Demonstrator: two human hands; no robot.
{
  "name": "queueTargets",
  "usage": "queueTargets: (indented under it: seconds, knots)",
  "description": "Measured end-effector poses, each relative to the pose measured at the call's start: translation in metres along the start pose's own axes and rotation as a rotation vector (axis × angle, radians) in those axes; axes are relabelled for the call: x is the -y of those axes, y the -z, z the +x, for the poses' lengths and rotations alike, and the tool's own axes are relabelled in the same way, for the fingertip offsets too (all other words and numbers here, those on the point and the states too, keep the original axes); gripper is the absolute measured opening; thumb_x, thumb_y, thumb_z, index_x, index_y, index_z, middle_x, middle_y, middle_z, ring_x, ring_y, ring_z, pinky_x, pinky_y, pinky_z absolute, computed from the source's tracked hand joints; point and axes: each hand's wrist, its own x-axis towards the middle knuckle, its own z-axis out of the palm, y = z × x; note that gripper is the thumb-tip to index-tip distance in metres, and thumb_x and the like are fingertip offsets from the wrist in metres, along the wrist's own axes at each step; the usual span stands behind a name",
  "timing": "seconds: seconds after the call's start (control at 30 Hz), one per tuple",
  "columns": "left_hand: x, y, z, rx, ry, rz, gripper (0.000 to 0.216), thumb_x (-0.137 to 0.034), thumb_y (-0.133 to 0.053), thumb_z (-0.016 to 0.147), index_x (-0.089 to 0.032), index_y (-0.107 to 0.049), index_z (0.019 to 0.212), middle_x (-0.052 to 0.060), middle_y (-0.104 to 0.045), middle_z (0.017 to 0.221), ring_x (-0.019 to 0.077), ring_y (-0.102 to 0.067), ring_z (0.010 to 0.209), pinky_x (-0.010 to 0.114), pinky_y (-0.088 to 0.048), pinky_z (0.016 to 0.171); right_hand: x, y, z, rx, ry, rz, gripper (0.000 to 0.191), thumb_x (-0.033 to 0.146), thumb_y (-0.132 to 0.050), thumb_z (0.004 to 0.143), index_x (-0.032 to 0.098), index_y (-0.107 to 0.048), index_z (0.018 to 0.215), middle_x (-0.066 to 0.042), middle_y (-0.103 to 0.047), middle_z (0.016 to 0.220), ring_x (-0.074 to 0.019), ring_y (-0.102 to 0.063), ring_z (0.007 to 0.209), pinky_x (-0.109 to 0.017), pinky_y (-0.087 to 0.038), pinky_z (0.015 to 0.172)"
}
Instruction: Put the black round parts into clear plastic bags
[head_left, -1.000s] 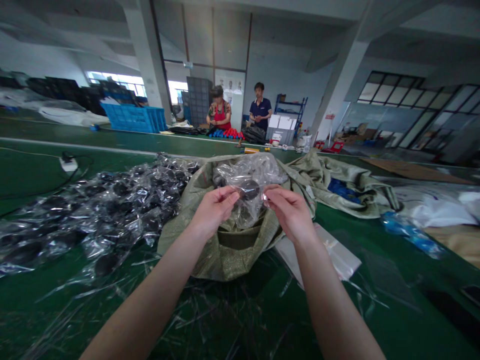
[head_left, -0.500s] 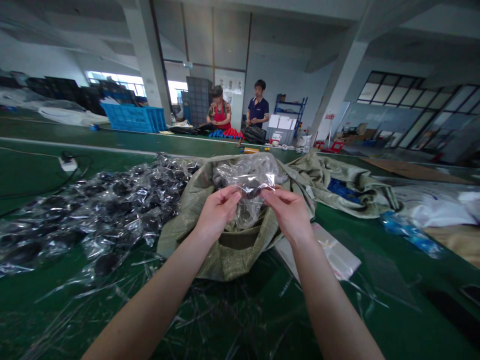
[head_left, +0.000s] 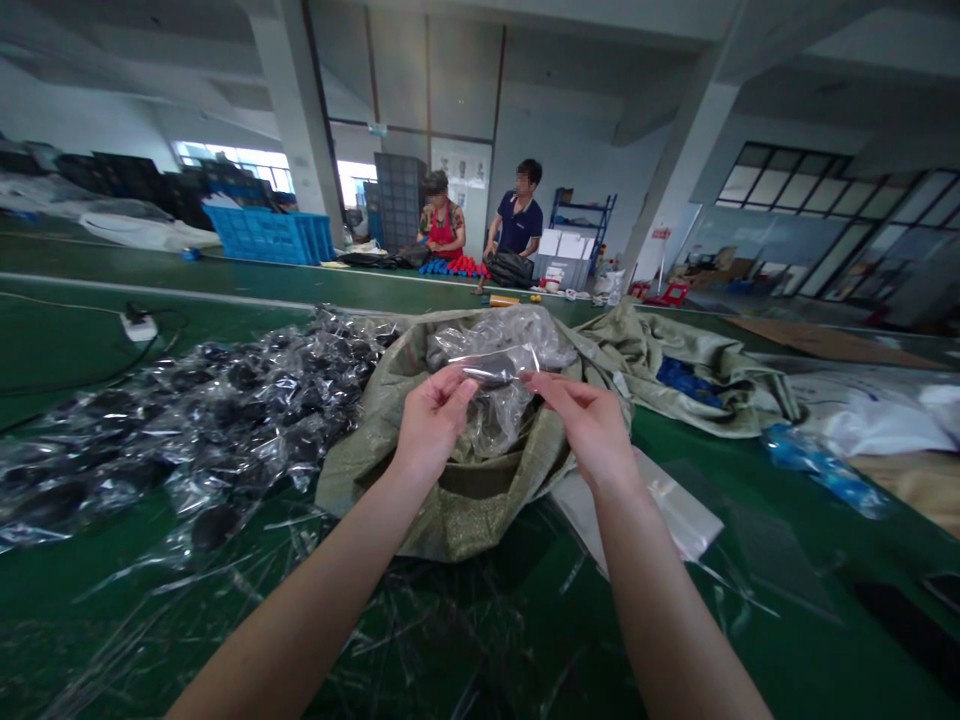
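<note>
Between my two hands, above the mouth of a green woven sack (head_left: 465,515), is a clear plastic bag (head_left: 499,363) with something dark in or behind it. My left hand (head_left: 433,415) is closed, thumb and forefinger pinching the bag's left side. The fingers of my right hand (head_left: 589,420) pinch its right end. More crumpled clear plastic (head_left: 499,425) lies inside the sack behind and below the bag. Left of the sack spreads a heap of dark rounded items in clear wrappers (head_left: 255,385).
A stack of flat clear bags (head_left: 679,510) lies right of the sack. Another woven sack (head_left: 622,345) holds blue items (head_left: 686,380). Plastic strips litter the green table (head_left: 450,640). A power strip (head_left: 139,325) sits at left. Two people stand at a far table beyond a blue crate (head_left: 266,235).
The plastic bag has folded down into a narrower strip between my hands. My right hand has shifted slightly. Across the room, both people have changed posture, one leaning toward the other.
</note>
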Motion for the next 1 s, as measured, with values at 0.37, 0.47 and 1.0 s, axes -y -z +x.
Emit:
queueTargets:
  seconds: [0.37,0.47,1.0]
  knots:
    - [0.003,0.0,0.001,-0.005,-0.033,-0.021,0.037,-0.034,-0.075,0.071,-0.015,-0.07,0.102,-0.01,-0.042,0.05,0.0012,-0.021,0.038,0.017,-0.017,0.038,-0.001,0.012,0.001,-0.037,0.246,-0.125,0.016,0.036,-0.07,0.078,0.02,-0.072,0.077,-0.004,-0.069,0.102,-0.0199,-0.062,0.098,-0.033,-0.045,0.088]
    - [0.006,0.002,0.001,0.018,-0.022,-0.023,0.037,-0.035,-0.074,0.073,-0.016,-0.068,0.104,-0.009,-0.044,0.054,0.0009,-0.022,0.039,0.017,-0.016,0.038,-0.004,0.011,0.003,-0.024,0.231,-0.106,0.014,0.033,-0.069,0.078,0.02,-0.072,0.076,-0.004,-0.069,0.101,-0.0193,-0.062,0.097,-0.033,-0.045,0.088]
    - [0.004,0.001,-0.001,0.079,0.06,-0.088,0.027,-0.035,-0.075,0.073,-0.015,-0.065,0.088,-0.011,-0.035,0.052,0.0005,-0.019,0.038,0.017,-0.015,0.038,-0.013,0.0,0.004,0.008,0.199,-0.036,0.015,0.034,-0.072,0.075,0.02,-0.073,0.079,-0.005,-0.069,0.102,-0.0173,-0.064,0.093,-0.031,-0.05,0.083]
